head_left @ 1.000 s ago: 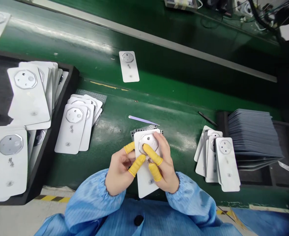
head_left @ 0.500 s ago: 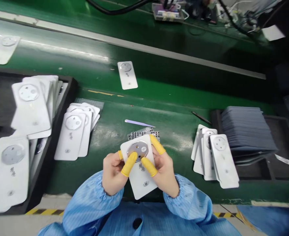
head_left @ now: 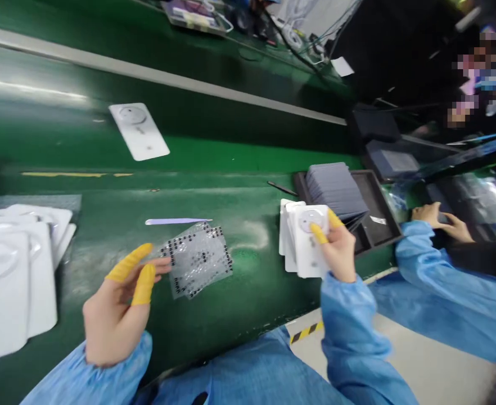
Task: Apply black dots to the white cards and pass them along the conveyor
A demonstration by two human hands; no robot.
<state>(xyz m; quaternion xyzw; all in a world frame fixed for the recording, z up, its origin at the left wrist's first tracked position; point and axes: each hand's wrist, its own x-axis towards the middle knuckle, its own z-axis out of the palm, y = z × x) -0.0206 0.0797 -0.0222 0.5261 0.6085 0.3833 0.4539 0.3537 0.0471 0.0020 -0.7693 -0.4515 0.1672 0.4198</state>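
Note:
My right hand (head_left: 338, 247), with yellow finger cots, pinches the upper right edge of a white card (head_left: 309, 247) with a round grey print. That card lies over a small stack of similar white cards (head_left: 288, 225). My left hand (head_left: 119, 304) is apart from the cards, its fingers spread and holding nothing. Its fingertips are beside the clear plastic sheets with black dots (head_left: 203, 259) on the green table (head_left: 248, 315). Just above the sheets lie the purple tweezers (head_left: 176, 221).
Overlapping white cards (head_left: 3, 292) lie at the left. One card (head_left: 140, 132) sits farther back. A black tray (head_left: 377, 197) holds dark grey sheets (head_left: 336, 188), with a black tool (head_left: 282, 187) nearby. Another person's hands (head_left: 442, 222) are at the right.
The view has turned right. My right hand has carried the card from between both hands to the right stack. My left hand has let go and opened, and the dotted sheets are uncovered.

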